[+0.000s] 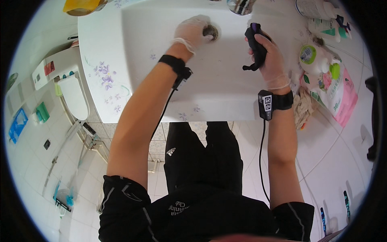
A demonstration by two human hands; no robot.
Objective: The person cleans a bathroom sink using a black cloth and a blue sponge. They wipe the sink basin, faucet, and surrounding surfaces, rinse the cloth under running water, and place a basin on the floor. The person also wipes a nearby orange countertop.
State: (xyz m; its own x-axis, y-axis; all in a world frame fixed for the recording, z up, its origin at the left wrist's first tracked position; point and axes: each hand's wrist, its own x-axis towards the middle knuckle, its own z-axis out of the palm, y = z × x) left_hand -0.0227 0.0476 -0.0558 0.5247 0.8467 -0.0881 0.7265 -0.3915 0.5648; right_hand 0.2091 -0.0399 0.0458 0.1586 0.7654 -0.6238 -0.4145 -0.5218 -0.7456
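A white washbasin with printed purple flowers lies before me. My left hand, in a thin clear glove, reaches to the bottom of the bowl. Its fingers are at the metal drain, with the thumb on the drain's near side. Whether they grip any part of it is hidden. My right hand, gloved too, is held over the right part of the basin. It is closed around a bunched black cloth, possibly a sock, with a small purple patch at its top. One end of the cloth hangs below the fingers.
A chrome faucet stands at the basin's far edge. Along the right are a white bottle with a green cap, a pink-and-white pouch, a beige rag and several tubes. A yellow soap bar sits far left, above a toilet.
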